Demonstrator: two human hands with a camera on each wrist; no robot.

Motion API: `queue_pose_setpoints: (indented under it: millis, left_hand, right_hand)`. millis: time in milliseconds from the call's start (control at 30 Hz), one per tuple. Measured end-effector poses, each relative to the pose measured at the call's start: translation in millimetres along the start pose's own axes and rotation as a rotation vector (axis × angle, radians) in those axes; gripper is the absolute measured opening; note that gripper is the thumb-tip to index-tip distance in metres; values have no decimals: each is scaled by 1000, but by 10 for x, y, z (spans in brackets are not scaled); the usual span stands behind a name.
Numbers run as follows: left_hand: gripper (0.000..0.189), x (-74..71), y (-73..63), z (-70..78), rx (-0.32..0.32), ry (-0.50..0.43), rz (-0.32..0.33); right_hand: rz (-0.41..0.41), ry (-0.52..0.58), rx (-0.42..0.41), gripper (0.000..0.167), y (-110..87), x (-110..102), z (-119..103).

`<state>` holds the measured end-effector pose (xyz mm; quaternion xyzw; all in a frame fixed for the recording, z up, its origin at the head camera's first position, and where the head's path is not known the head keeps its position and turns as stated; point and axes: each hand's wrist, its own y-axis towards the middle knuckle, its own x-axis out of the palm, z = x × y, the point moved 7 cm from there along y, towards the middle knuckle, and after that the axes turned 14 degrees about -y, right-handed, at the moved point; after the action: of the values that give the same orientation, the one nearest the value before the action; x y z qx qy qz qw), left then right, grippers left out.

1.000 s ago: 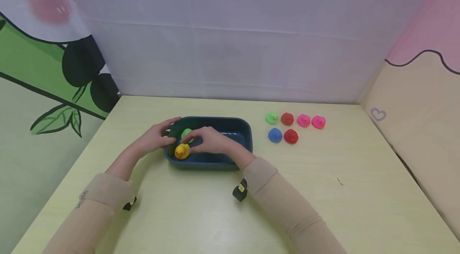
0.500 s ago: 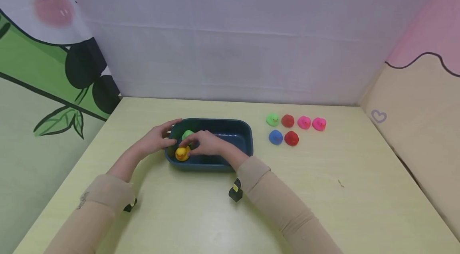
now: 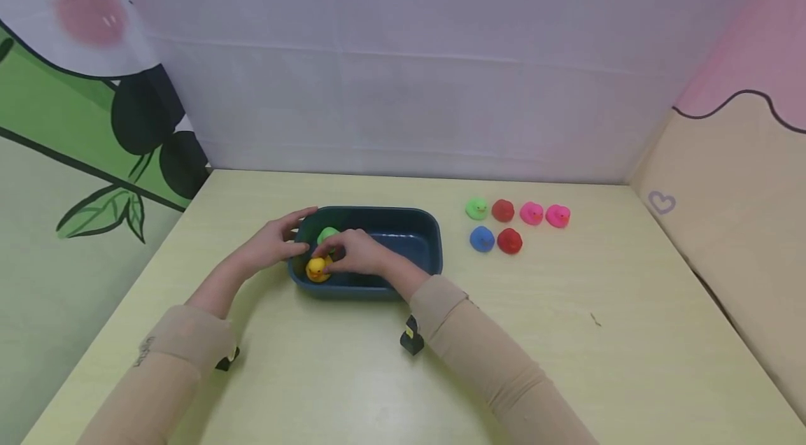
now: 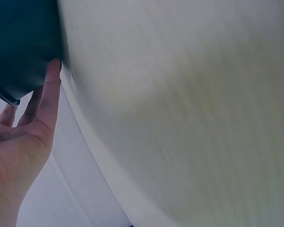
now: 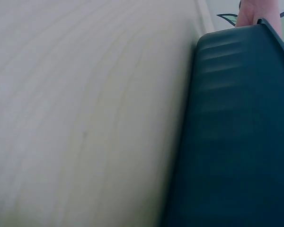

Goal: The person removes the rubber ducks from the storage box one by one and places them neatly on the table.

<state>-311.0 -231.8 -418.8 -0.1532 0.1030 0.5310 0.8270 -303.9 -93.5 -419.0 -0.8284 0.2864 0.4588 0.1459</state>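
Note:
In the head view, a dark blue plastic basin (image 3: 409, 249) stands on the table. My left hand (image 3: 271, 242) grips its left end, the thumb over the rim and the fingers spread along the outside. The left wrist view shows those fingers (image 4: 49, 94) against the outer wall of the basin. Inside the basin, my right hand (image 3: 359, 252) pinches a yellow rubber duck (image 3: 317, 270) between thumb and fingers, at the front left corner. Just behind it sits a green rubber duck (image 3: 327, 235), partly hidden by the right hand. The right wrist view has only the basin's outer side (image 5: 236, 127) and part of the left hand.
Right of the basin, several more rubber ducks stand in two rows: a green duck (image 3: 476, 208), a red duck (image 3: 503, 210) and two pink ones (image 3: 532, 213) behind, a blue duck (image 3: 482, 239) and a red one in front. A pale cloth wall (image 3: 403, 109) closes the back.
The right hand has shifted slightly left, and its fingers have closed in on the yellow duck. The left hand and the basin have stayed in place.

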Motion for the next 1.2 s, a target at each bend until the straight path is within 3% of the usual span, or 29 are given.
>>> queue_pose_setpoints:
  millis: [533, 900, 1200]
  left_hand:
    - [71, 1, 3, 3, 6, 2, -5]
    - [71, -1, 12, -18, -18, 10, 10]
    - [71, -14, 19, -32, -40, 8, 8]
  right_hand:
    - [24, -4, -15, 25, 5, -7, -21]
    - [60, 32, 3, 27, -72, -150, -18]
    - [81, -8, -9, 28, -139, -306, 5]
